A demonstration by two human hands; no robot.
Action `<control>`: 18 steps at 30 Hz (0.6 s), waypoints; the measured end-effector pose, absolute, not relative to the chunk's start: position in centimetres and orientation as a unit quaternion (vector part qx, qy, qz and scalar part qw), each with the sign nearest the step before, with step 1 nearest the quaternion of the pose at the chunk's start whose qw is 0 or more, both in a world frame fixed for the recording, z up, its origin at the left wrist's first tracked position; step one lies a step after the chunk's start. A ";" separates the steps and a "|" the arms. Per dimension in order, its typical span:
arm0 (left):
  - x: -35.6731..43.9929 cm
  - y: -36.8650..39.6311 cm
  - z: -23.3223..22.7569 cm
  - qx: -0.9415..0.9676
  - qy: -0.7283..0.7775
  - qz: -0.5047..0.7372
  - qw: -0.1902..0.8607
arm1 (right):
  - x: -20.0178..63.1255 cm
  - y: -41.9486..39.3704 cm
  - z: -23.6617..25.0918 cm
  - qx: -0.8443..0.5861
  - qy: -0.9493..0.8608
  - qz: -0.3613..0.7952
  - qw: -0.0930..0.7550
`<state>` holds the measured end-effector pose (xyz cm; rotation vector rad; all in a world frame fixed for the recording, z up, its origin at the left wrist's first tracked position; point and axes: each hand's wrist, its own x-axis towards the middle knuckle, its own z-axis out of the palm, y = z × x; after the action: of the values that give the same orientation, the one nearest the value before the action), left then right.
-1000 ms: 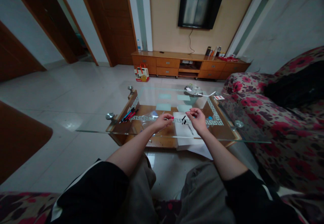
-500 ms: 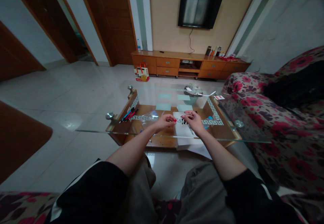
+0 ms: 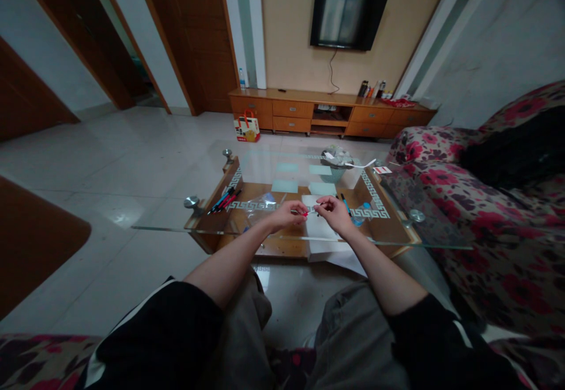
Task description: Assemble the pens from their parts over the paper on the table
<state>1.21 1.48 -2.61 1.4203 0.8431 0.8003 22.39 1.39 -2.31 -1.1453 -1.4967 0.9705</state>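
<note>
Above the glass table [image 3: 176,229], my left hand [image 3: 288,216] pinches a small red piece [image 3: 305,214], too small to name surely. My right hand [image 3: 338,216], just beside it, is closed with thumb and fingertips on a thin pale stick [image 3: 312,210], perhaps a pen refill. The tips of both hands nearly meet, and the stick reaches toward the red piece. Whether the two parts touch, I cannot tell. Several pens [image 3: 224,200], blue, red and black, lie in a bunch on the left. Past my right hand are blue and black pens [image 3: 345,204].
Under the glass are a white box [image 3: 321,249] and clear plastic bags [image 3: 260,206]. A waste basket [image 3: 336,172] stands beyond the table. A flowered sofa [image 3: 494,196] is at the right; a TV cabinet [image 3: 291,107] lines the far wall.
My right hand has turned and come down slightly to the left, bringing the pale stick toward the red piece. My left hand has barely moved.
</note>
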 end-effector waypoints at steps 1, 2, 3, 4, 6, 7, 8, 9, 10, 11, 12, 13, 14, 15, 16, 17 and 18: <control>1.2 1.4 -2.5 0.618 0.363 0.342 0.607 | 22.4 1.4 -2.4 -0.473 -0.624 0.387 0.486; 1.2 1.3 -2.4 0.622 0.359 0.337 0.609 | 22.5 1.5 -2.5 -0.475 -0.632 0.375 0.483; 1.2 1.3 -2.4 0.626 0.354 0.331 0.611 | 22.5 1.5 -2.6 -0.478 -0.638 0.366 0.480; 1.2 1.3 -2.3 0.629 0.348 0.324 0.615 | 22.6 1.5 -2.6 -0.481 -0.643 0.358 0.476; 1.2 1.3 -2.4 0.632 0.339 0.314 0.622 | 22.6 1.5 -2.7 -0.487 -0.648 0.350 0.468; 1.2 1.3 -2.4 0.633 0.337 0.310 0.624 | 22.5 1.5 -2.6 -0.490 -0.650 0.350 0.464; 1.2 1.3 -2.4 0.635 0.336 0.306 0.625 | 22.5 1.5 -2.5 -0.491 -0.650 0.350 0.462; 1.2 1.2 -2.3 0.636 0.337 0.302 0.625 | 22.4 1.4 -2.4 -0.491 -0.651 0.351 0.460; 1.3 1.2 -2.3 0.638 0.339 0.298 0.624 | 22.3 1.3 -2.3 -0.490 -0.652 0.353 0.458; 1.3 1.1 -2.2 0.640 0.343 0.294 0.622 | 22.2 1.2 -2.1 -0.489 -0.653 0.355 0.456; 1.3 1.0 -2.1 0.642 0.347 0.291 0.619 | 22.2 1.1 -2.0 -0.489 -0.654 0.357 0.454; 1.3 0.9 -1.9 0.644 0.350 0.290 0.616 | 22.1 1.0 -1.9 -0.490 -0.654 0.358 0.452; 1.4 0.8 -1.8 0.646 0.353 0.289 0.612 | 22.1 1.0 -1.8 -0.491 -0.654 0.359 0.450; 1.4 0.7 -1.7 0.648 0.355 0.289 0.609 | 22.1 0.9 -1.7 -0.492 -0.653 0.360 0.449; 1.4 0.7 -1.6 0.650 0.356 0.288 0.606 | 22.0 0.9 -1.7 -0.493 -0.652 0.359 0.450; 1.5 0.6 -1.5 0.651 0.357 0.288 0.604 | 22.0 0.9 -1.8 -0.494 -0.652 0.358 0.451; 1.5 0.5 -1.4 0.652 0.358 0.289 0.603 | 22.0 0.9 -1.8 -0.494 -0.651 0.357 0.452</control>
<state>1.55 0.52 -1.38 1.5090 0.8290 0.6686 22.04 0.90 -1.81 -1.2213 -1.6093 0.8818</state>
